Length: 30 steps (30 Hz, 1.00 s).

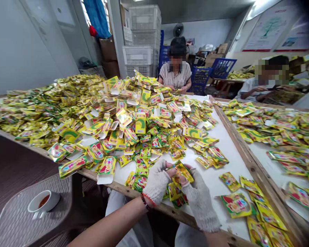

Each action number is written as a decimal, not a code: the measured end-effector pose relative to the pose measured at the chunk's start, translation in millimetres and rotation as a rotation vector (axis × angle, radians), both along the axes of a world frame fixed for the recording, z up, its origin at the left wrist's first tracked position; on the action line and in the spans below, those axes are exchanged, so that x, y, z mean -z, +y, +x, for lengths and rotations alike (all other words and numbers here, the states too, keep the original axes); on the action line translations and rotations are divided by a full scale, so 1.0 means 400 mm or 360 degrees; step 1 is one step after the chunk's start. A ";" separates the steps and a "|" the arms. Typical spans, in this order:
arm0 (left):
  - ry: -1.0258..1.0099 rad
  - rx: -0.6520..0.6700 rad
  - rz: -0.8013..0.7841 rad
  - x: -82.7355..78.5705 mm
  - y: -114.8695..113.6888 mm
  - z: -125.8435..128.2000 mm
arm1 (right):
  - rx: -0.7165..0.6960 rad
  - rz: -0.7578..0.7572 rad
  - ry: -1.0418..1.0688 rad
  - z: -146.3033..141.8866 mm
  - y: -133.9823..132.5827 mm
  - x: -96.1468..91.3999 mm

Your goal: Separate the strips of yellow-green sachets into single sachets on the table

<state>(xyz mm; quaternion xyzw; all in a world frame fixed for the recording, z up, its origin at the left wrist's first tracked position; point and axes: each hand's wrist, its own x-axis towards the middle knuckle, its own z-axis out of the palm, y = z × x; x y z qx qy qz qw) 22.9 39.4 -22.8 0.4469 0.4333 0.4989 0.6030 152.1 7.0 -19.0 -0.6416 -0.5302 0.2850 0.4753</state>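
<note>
Gloved left hand [156,181] and right hand [201,202] on a foil sachet [183,172]

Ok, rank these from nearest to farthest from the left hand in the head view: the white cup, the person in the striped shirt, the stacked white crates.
From the left hand:
1. White cup, left, below the table's near edge.
2. Person in the striped shirt, at the table's far end.
3. Stacked white crates, farther back, left of that person.

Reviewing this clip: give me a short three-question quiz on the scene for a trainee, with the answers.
1. What does the person wear on the left hand and right hand?
2. True or false: the white cup stands on the table.
3. What do the hands pinch? A: yellow foil sachets. B: a pair of scissors. C: a roll of tape.

Key: 1. Fingerless knit gloves. 2. False: it stands on a grey mesh surface beside the table. 3. A.
</note>
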 end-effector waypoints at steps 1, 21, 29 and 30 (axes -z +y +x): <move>0.0079 0.0025 0.0082 -0.010 0.000 -0.004 | -0.0042 -0.0023 -0.0026 -0.003 0.000 -0.005; 0.1631 0.0546 0.1798 -0.224 0.081 -0.310 | -0.0428 -0.0466 0.1413 0.020 0.005 -0.049; 0.1390 0.0558 0.1468 -0.132 0.009 -0.252 | -0.0267 -0.0250 0.0916 0.029 -0.029 -0.053; 0.1429 0.0456 0.1446 -0.127 0.008 -0.240 | -0.0180 -0.0205 0.0793 0.023 -0.033 -0.051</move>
